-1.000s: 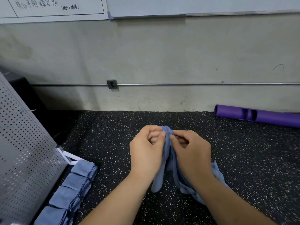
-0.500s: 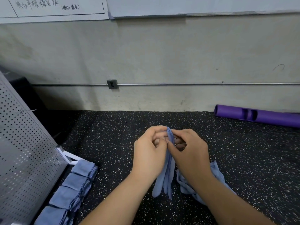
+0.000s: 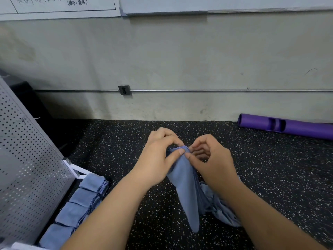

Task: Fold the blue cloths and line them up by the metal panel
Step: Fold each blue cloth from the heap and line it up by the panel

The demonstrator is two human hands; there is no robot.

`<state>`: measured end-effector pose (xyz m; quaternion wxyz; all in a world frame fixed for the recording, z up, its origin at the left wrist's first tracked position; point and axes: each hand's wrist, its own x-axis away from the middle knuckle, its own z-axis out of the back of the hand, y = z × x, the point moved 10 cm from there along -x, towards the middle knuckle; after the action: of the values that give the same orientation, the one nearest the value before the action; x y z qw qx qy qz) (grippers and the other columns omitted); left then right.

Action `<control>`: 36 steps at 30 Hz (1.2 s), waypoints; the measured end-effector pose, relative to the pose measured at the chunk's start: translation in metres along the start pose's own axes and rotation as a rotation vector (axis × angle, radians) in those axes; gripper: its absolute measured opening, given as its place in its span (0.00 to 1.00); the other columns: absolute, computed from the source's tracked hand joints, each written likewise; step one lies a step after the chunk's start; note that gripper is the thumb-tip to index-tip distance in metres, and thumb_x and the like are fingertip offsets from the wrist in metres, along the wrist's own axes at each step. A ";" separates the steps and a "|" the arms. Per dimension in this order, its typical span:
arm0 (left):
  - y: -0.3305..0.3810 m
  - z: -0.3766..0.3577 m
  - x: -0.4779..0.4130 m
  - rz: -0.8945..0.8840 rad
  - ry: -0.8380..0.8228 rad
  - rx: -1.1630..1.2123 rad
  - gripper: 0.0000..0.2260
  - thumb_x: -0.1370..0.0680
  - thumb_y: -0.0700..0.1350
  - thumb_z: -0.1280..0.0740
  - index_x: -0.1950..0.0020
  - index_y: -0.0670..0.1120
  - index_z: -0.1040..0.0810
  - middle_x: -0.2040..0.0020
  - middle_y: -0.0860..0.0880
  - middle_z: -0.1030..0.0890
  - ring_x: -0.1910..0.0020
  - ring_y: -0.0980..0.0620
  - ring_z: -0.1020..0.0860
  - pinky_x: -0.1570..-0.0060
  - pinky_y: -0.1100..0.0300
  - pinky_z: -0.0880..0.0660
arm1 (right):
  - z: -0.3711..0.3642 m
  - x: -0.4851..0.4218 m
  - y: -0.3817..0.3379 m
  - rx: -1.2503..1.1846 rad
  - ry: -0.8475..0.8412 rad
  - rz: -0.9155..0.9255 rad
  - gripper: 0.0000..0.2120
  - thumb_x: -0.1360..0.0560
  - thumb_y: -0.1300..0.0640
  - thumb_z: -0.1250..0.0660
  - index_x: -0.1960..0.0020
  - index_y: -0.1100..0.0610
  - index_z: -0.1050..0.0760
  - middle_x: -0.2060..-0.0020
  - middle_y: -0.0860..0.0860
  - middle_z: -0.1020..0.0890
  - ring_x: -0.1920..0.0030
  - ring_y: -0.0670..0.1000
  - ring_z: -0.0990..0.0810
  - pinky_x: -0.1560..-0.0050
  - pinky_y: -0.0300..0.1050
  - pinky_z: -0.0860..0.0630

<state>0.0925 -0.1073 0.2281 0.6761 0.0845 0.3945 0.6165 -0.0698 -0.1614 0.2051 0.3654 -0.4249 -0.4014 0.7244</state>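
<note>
A: Two pinches on one hem. Left hand (image 3: 158, 159) fingers (image 3: 177, 154) clamped thumb to forefinger on the top edge of the blue cloth (image 3: 187, 192). Right hand (image 3: 214, 163) fingers (image 3: 194, 159) curled, nipping the same hem just beside. Cloth hanging bunched, tip near the floor.

B: Risks?

A: Narrow grip, so probably a layer slipping out and a crooked fold. Could also drag the loose cloths (image 3: 221, 212) heaped under the right forearm, touching the held one.

B: Row?

A: Four folded cloths (image 3: 81, 204) in view along the foot of the metal panel (image 3: 27, 168), well apart from both hands. Might get nudged at placing.

B: Surface, room?

A: Black speckled rubber floor (image 3: 270, 177), likely grippy on fabric. Grey wall (image 3: 180, 60) behind, outlet (image 3: 124, 90), purple tube (image 3: 288, 127) far right, whiteboard (image 3: 54, 6) above.
</note>
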 end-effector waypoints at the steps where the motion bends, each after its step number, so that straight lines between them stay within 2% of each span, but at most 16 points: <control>1: 0.002 0.001 0.000 -0.027 -0.001 0.003 0.04 0.18 0.49 0.27 0.44 0.57 0.17 0.42 0.62 0.24 0.36 0.56 0.28 0.33 0.63 0.32 | -0.001 0.000 0.002 -0.027 -0.024 -0.012 0.11 0.24 0.60 0.21 0.49 0.50 0.22 0.56 0.47 0.13 0.54 0.47 0.14 0.51 0.42 0.16; 3: 0.004 0.003 0.001 -0.032 0.003 0.034 0.03 0.17 0.47 0.29 0.44 0.55 0.19 0.46 0.61 0.19 0.41 0.55 0.22 0.37 0.54 0.26 | -0.009 0.000 0.014 -0.054 -0.112 -0.063 0.14 0.26 0.60 0.20 0.48 0.49 0.23 0.55 0.47 0.13 0.54 0.48 0.14 0.49 0.45 0.15; 6: 0.001 0.011 0.002 0.032 0.047 0.135 0.03 0.16 0.47 0.31 0.43 0.55 0.20 0.52 0.58 0.16 0.49 0.54 0.18 0.46 0.52 0.22 | -0.024 0.002 0.039 0.046 -0.290 -0.142 0.18 0.28 0.54 0.19 0.46 0.43 0.25 0.54 0.46 0.14 0.54 0.49 0.16 0.48 0.48 0.16; 8: -0.003 0.022 0.001 0.049 0.121 0.176 0.04 0.16 0.46 0.30 0.43 0.55 0.20 0.51 0.57 0.15 0.48 0.53 0.17 0.45 0.54 0.21 | -0.030 0.005 0.050 0.130 -0.370 -0.156 0.18 0.27 0.54 0.20 0.45 0.43 0.25 0.55 0.43 0.15 0.57 0.44 0.19 0.51 0.48 0.18; 10: -0.008 0.037 0.001 0.069 0.213 0.236 0.05 0.16 0.43 0.30 0.43 0.53 0.19 0.50 0.57 0.15 0.47 0.55 0.17 0.44 0.60 0.23 | -0.030 0.007 0.057 0.212 -0.407 -0.143 0.16 0.26 0.56 0.21 0.46 0.42 0.23 0.58 0.39 0.17 0.61 0.39 0.23 0.57 0.40 0.24; 13: -0.020 0.062 0.003 0.098 0.339 0.316 0.07 0.16 0.39 0.31 0.43 0.51 0.19 0.50 0.55 0.15 0.49 0.59 0.18 0.45 0.67 0.26 | -0.022 0.006 0.061 0.380 -0.405 -0.108 0.13 0.26 0.55 0.22 0.50 0.41 0.21 0.57 0.37 0.17 0.57 0.39 0.21 0.58 0.35 0.28; 18: -0.063 0.092 0.011 0.199 0.521 0.349 0.05 0.14 0.42 0.32 0.43 0.52 0.21 0.49 0.50 0.16 0.50 0.56 0.19 0.45 0.62 0.25 | 0.006 -0.006 0.062 0.445 -0.323 -0.114 0.15 0.28 0.51 0.18 0.48 0.37 0.19 0.55 0.31 0.17 0.53 0.35 0.20 0.54 0.35 0.26; 22: -0.090 0.103 0.017 0.288 0.586 0.370 0.03 0.13 0.43 0.34 0.40 0.48 0.22 0.48 0.49 0.17 0.50 0.57 0.20 0.44 0.57 0.24 | 0.033 -0.014 0.049 0.377 -0.207 -0.092 0.15 0.29 0.51 0.17 0.48 0.38 0.18 0.55 0.34 0.15 0.53 0.39 0.17 0.51 0.36 0.23; 25: -0.099 0.105 0.021 0.330 0.589 0.321 0.03 0.13 0.45 0.37 0.40 0.49 0.25 0.49 0.50 0.18 0.52 0.60 0.21 0.47 0.58 0.27 | 0.049 -0.018 0.035 0.311 -0.143 -0.055 0.15 0.29 0.53 0.17 0.47 0.40 0.17 0.56 0.38 0.14 0.55 0.41 0.16 0.54 0.33 0.22; 27: -0.100 0.107 0.025 0.375 0.599 0.234 0.03 0.13 0.46 0.37 0.40 0.50 0.25 0.51 0.54 0.18 0.55 0.65 0.22 0.51 0.65 0.29 | 0.059 -0.021 0.033 0.187 -0.106 -0.079 0.15 0.26 0.58 0.19 0.44 0.45 0.16 0.55 0.42 0.12 0.54 0.44 0.14 0.51 0.35 0.19; 29: -0.099 0.109 0.028 0.424 0.618 0.145 0.03 0.13 0.47 0.37 0.40 0.52 0.25 0.51 0.57 0.18 0.54 0.68 0.22 0.56 0.72 0.32 | 0.070 -0.024 0.034 -0.005 -0.038 -0.134 0.14 0.24 0.62 0.22 0.42 0.49 0.16 0.51 0.47 0.11 0.49 0.49 0.12 0.46 0.42 0.16; 32: -0.093 0.109 0.028 0.422 0.622 0.085 0.05 0.13 0.47 0.37 0.38 0.53 0.24 0.51 0.60 0.18 0.54 0.70 0.22 0.58 0.74 0.32 | 0.088 -0.026 0.037 -0.288 0.150 -0.189 0.13 0.21 0.64 0.26 0.40 0.52 0.17 0.49 0.51 0.11 0.47 0.50 0.12 0.42 0.47 0.18; 34: -0.090 0.103 0.025 0.414 0.586 0.062 0.08 0.13 0.46 0.37 0.35 0.54 0.24 0.50 0.60 0.19 0.53 0.67 0.22 0.56 0.74 0.32 | 0.096 -0.026 0.038 -0.381 0.235 -0.193 0.14 0.21 0.64 0.26 0.38 0.52 0.18 0.48 0.53 0.11 0.48 0.49 0.12 0.42 0.48 0.18; 36: -0.095 0.090 0.022 0.445 0.490 0.013 0.10 0.13 0.44 0.37 0.32 0.53 0.24 0.47 0.56 0.18 0.50 0.58 0.20 0.52 0.66 0.30 | 0.098 -0.025 0.035 -0.410 0.266 -0.169 0.15 0.21 0.65 0.26 0.38 0.53 0.19 0.49 0.53 0.11 0.50 0.48 0.13 0.44 0.45 0.17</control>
<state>0.2207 -0.0756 0.2226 0.4092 0.0222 0.5212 0.7486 -0.1563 -0.2243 0.2132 0.3805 -0.5467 -0.5222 0.5326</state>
